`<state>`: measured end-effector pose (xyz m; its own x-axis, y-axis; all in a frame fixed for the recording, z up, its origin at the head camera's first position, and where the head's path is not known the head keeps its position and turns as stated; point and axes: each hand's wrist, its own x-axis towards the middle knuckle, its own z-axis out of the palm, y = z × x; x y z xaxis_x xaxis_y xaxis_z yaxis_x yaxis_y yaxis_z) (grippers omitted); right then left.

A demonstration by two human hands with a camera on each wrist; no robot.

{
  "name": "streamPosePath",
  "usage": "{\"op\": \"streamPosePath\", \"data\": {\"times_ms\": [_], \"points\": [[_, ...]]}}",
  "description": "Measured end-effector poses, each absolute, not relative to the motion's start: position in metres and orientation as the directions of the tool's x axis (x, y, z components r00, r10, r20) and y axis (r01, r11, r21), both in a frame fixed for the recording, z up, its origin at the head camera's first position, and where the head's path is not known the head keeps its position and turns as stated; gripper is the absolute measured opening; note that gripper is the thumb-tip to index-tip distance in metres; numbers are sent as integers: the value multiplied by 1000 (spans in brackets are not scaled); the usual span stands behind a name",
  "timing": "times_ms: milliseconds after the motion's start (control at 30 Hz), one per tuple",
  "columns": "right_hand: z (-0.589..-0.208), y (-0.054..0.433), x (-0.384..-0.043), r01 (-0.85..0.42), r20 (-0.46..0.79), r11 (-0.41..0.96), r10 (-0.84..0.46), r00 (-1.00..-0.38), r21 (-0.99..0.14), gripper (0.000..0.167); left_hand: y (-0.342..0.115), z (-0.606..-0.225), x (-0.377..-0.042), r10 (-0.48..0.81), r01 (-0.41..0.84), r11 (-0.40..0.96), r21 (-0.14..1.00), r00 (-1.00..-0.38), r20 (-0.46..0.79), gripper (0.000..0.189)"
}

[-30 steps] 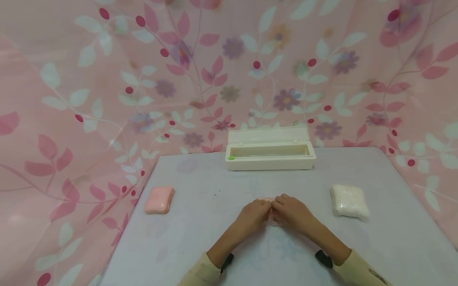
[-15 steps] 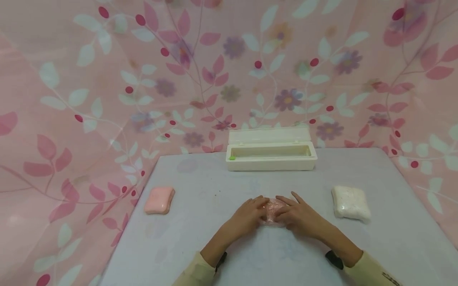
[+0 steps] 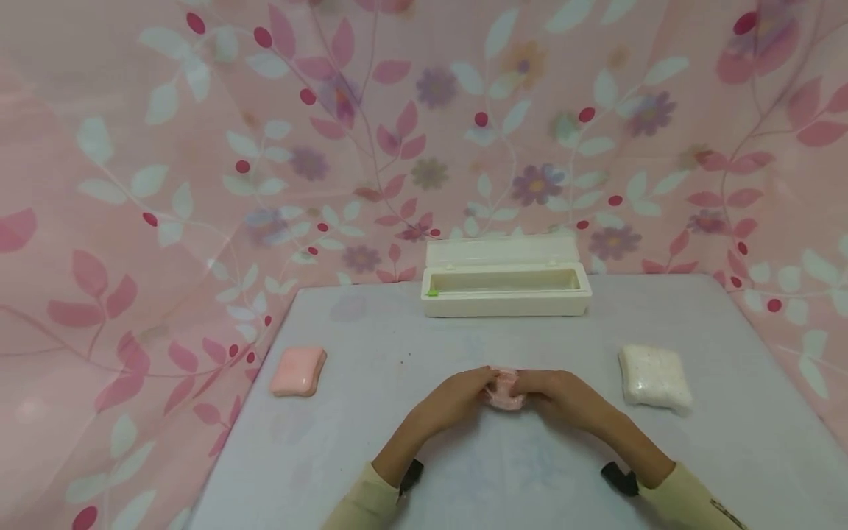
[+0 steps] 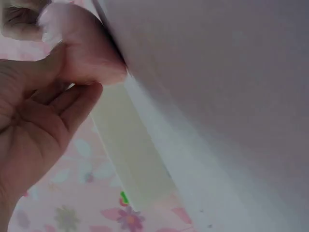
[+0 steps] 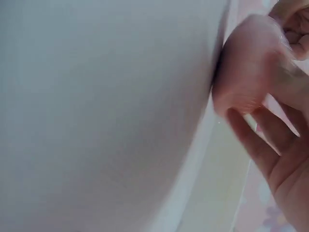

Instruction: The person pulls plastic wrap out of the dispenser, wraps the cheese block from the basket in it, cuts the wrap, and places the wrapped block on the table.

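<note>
One shiny, film-wrapped pink bundle (image 3: 506, 402) is held low at the tabletop (image 3: 490, 486); whether it rests on the surface cannot be told. From its nine o'clock side the left hand (image 3: 458, 397) pinches it, thumb and fingers clamped on the edge; from three o'clock the right hand (image 3: 566, 397) grips it likewise. Farther out, a pink cushion-shaped block (image 3: 298, 372) lies at nine o'clock, a white plastic-wrapped packet (image 3: 654, 377) at three. At twelve stands a white cling-film dispenser (image 3: 506, 305), lid (image 3: 501, 252) raised, its green slider (image 3: 432, 292) toward eleven, before a pink floral cloth (image 3: 411, 132).
</note>
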<state>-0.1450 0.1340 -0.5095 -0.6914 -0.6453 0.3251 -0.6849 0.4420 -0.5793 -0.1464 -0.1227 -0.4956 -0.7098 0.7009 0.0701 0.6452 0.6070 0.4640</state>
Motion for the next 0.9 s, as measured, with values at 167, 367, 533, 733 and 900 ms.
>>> {"op": "streamPosePath", "data": {"times_ms": [167,367,533,733,900], "points": [[-507,129,-145,-406,235,393,-414,-879,-825,20,-129,-487,-154,590,329,430,841,-808,14,17],[-501,117,-144,-45,-84,442,-268,-960,-896,27,-124,-492,-158,461,64,388,920,-877,-133,30],[-507,113,-142,-185,-36,637,-318,-947,-748,19,-114,-494,-148,406,297,698,652,-914,-20,26],[-498,122,-133,-576,207,560,-586,-783,-595,31,-118,-482,-133,578,566,710,419,-808,114,15],[-498,124,-134,-599,122,503,-694,-709,-622,29,-123,-487,-130,619,577,699,422,-784,47,16]]}}
